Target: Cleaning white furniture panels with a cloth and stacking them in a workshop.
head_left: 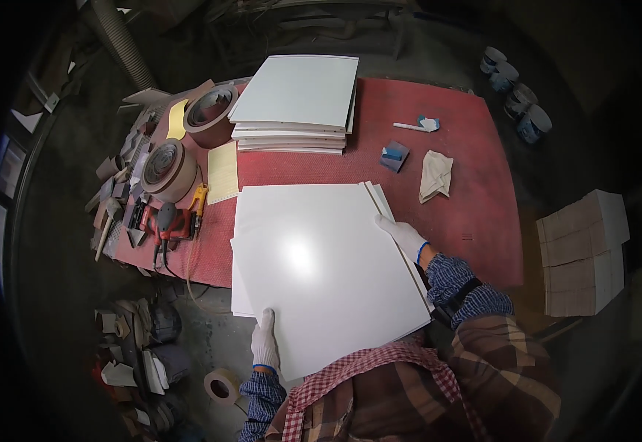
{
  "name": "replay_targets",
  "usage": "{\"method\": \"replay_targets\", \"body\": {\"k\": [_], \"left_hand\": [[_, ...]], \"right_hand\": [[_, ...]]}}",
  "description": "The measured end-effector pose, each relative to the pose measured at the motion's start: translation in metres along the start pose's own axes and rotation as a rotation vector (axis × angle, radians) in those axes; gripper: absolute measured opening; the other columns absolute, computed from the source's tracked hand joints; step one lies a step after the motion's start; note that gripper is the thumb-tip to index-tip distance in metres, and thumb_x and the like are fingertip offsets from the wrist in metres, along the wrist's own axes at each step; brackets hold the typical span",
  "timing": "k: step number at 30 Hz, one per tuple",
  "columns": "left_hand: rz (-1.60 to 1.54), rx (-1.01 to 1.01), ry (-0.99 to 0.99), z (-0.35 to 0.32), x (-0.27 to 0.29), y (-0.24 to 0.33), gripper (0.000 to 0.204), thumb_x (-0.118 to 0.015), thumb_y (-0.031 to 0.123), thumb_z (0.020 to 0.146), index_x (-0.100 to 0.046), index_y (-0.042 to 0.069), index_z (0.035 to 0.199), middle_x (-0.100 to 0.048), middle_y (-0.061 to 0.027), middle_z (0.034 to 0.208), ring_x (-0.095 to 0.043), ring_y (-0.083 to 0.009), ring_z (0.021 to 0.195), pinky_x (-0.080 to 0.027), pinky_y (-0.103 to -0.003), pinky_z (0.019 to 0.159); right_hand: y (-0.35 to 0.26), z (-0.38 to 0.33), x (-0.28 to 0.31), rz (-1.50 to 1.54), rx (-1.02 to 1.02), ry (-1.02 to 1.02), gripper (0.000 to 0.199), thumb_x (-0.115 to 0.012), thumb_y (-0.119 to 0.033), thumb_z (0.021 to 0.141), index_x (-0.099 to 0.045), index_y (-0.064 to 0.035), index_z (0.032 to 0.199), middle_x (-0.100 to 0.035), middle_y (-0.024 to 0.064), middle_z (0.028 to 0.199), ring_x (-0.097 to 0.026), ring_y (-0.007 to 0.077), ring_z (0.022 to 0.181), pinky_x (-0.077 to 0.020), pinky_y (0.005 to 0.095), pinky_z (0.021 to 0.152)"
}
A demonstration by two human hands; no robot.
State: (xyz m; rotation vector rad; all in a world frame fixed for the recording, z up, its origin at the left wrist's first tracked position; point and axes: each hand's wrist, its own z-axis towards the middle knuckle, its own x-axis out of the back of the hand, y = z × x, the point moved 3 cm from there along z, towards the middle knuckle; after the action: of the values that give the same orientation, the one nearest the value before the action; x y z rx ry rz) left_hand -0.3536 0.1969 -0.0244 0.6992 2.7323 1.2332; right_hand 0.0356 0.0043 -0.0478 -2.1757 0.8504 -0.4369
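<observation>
your left hand point(264, 342) and right hand point(407, 239) grip opposite edges of the panel point(328, 283), presumably to steady the part overhanging the desk point(479, 191).

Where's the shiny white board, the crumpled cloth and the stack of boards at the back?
Shiny white board point(327, 278): head view, middle of its top face.
Crumpled cloth point(436, 177): head view, its middle.
Stack of boards point(296, 96): head view, top board's face.
</observation>
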Motion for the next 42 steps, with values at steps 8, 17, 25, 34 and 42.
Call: {"method": "replay_targets", "body": {"k": [8,17,25,34,42], "left_hand": [[0.207,-0.181,0.069,-0.068,-0.069,0.03,0.05,-0.067,0.036,0.088,-0.063,-0.002,0.12,-0.067,-0.008,0.108,-0.061,-0.0179,0.092,-0.05,-0.033,0.083],[0.17,-0.792,-0.267,-0.091,-0.276,0.1,0.055,-0.08,0.031,0.079,-0.06,-0.001,0.119,-0.068,-0.0116,0.1,-0.066,-0.0242,0.09,-0.055,-0.035,0.08],[0.091,-0.185,-1.179,0.016,-0.29,0.066,0.053,-0.045,0.031,0.104,-0.051,-0.017,0.124,-0.061,-0.0351,0.118,-0.062,-0.047,0.107,-0.055,-0.056,0.095],[1.258,-0.887,-0.58,0.067,-0.208,0.034,0.02,-0.064,0.024,0.095,-0.076,0.01,0.105,-0.074,-0.0085,0.113,-0.069,-0.025,0.106,-0.055,-0.037,0.09],[0.966,-0.666,-0.648,0.09,-0.227,0.038,0.028,-0.062,0.025,0.097,-0.07,0.0,0.107,-0.073,-0.0134,0.109,-0.067,-0.0232,0.104,-0.054,-0.039,0.092]], "right_hand": [[-0.007,-0.035,0.101,0.135,0.143,-0.039,0.087,-0.059,-0.068,0.091,-0.06,0.0117,0.127,-0.07,0.0182,0.113,-0.067,0.0237,0.104,-0.0534,0.0319,0.085],[-0.009,-0.087,0.338,0.333,0.835,0.215,0.092,-0.052,-0.076,0.09,-0.051,0.0048,0.134,-0.063,0.0144,0.123,-0.066,0.0249,0.11,-0.0557,0.0363,0.092],[0.077,-0.119,0.35,0.265,1.217,0.703,0.093,-0.054,-0.071,0.093,-0.038,0.0026,0.147,-0.052,0.0164,0.142,-0.053,0.0308,0.128,-0.0459,0.0436,0.107],[0.085,-0.142,0.335,-0.517,1.178,0.999,0.06,-0.077,-0.054,0.08,-0.066,-0.0118,0.121,-0.071,0.0114,0.116,-0.069,0.0341,0.104,-0.0578,0.0437,0.081],[0.049,-0.145,0.338,-0.27,0.366,0.318,0.078,-0.088,-0.058,0.067,-0.066,-0.0038,0.119,-0.071,0.0141,0.119,-0.07,0.0328,0.108,-0.0557,0.0409,0.093]]}}
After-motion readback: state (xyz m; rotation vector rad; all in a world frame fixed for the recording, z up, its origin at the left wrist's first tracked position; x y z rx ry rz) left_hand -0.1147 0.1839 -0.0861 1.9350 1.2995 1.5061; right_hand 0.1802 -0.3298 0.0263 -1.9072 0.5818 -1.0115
